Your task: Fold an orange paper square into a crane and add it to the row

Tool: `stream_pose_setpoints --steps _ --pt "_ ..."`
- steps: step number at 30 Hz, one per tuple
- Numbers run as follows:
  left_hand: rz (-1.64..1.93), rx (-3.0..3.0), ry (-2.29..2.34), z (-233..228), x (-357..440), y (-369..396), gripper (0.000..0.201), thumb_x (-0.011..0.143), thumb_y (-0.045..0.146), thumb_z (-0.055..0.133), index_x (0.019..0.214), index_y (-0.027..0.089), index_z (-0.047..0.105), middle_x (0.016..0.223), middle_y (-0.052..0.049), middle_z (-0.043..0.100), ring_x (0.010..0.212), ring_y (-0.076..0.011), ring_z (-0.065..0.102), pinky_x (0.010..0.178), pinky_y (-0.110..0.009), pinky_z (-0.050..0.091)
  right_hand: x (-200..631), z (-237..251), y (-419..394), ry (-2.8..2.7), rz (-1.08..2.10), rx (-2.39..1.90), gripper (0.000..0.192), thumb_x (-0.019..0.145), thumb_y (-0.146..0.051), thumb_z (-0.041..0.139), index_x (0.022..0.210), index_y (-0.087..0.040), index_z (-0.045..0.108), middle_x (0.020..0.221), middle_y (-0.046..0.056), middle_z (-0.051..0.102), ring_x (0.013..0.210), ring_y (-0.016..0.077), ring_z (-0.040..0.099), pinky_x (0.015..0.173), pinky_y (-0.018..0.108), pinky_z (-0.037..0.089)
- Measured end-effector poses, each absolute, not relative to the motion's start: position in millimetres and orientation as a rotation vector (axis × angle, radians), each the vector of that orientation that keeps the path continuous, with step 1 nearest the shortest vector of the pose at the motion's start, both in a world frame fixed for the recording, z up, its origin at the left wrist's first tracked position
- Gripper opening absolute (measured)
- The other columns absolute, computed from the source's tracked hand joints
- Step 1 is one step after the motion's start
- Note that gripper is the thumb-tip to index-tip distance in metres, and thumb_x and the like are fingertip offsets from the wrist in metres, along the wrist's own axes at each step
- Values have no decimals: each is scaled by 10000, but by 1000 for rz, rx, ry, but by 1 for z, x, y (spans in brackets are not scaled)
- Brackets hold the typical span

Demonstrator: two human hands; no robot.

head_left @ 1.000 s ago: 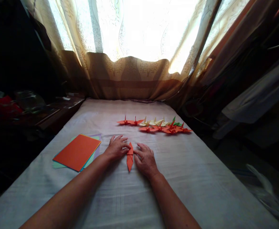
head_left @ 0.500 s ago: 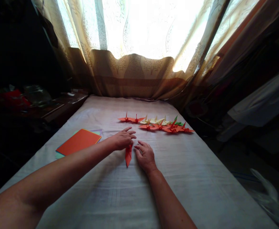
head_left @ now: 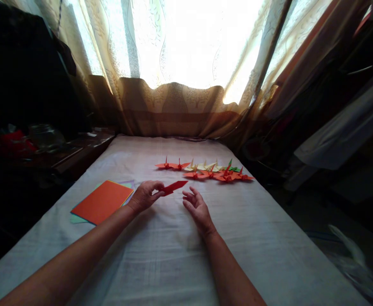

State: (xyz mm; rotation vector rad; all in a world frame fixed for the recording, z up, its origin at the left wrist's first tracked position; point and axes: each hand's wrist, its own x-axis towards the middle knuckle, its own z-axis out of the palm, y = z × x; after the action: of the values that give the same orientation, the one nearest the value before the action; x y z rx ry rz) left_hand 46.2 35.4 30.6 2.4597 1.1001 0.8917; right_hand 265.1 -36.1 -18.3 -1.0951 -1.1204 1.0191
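One red fold (head_left: 174, 187) is pinched by L hand (head_left: 145, 196); R hand (head_left: 198, 208) is held open beside it. Approx. 9 cranes (head_left: 205, 170) and 1 paper stack (head_left: 103, 202) are laid out.

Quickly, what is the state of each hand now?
Left hand: closed on the folded red paper.
Right hand: open, holding nothing.
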Motion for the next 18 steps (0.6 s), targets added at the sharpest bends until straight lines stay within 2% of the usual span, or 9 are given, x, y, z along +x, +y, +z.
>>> stream_pose_setpoints --steps 2,5,8,11,14,18 --pt "1014 2315 1121 20 48 26 179 899 336 563 987 212 657 910 -38 722 813 -171 665 765 -284 516 261 -16 -36 -1062 1074 -1069 676 664 -446 790 1268 -232 573 1173 115 698 970 228 682 810 362 557" --pt "1124 2144 1105 7 59 10 230 914 382 544 970 190 657 885 -40 719 819 -171 677 772 -283 538 250 -11 -37 -1105 1024 -1101 549 653 -417 800 1147 -224 657 1089 90 724 855 200 680 689 304 548" --pt "1131 2056 1032 1 71 -4 260 918 405 539 937 174 657 858 -40 722 800 -171 691 750 -272 554 238 -6 -41 -1163 909 -1100 341 733 -424 740 992 -204 720 956 63 748 794 191 675 627 271 524" --pt "1107 2034 984 3 77 -13 245 902 403 571 901 179 670 841 -33 722 795 -168 687 749 -267 552 234 2 -47 -1217 757 -1119 220 817 -397 675 881 -196 735 821 39 749 706 173 664 603 261 509" --pt "1122 2045 990 12 75 -15 210 860 384 635 938 199 693 883 -37 719 843 -179 663 808 -299 530 238 10 -52 -1412 526 -1119 153 869 -329 639 844 -207 728 774 28 733 674 156 646 609 256 503" --pt "1231 2262 965 25 67 -11 142 881 318 619 912 232 727 887 -45 699 874 -190 626 852 -337 486 240 16 -54 -1640 220 -1046 153 920 -228 550 906 -223 703 858 43 734 797 167 672 731 286 541"
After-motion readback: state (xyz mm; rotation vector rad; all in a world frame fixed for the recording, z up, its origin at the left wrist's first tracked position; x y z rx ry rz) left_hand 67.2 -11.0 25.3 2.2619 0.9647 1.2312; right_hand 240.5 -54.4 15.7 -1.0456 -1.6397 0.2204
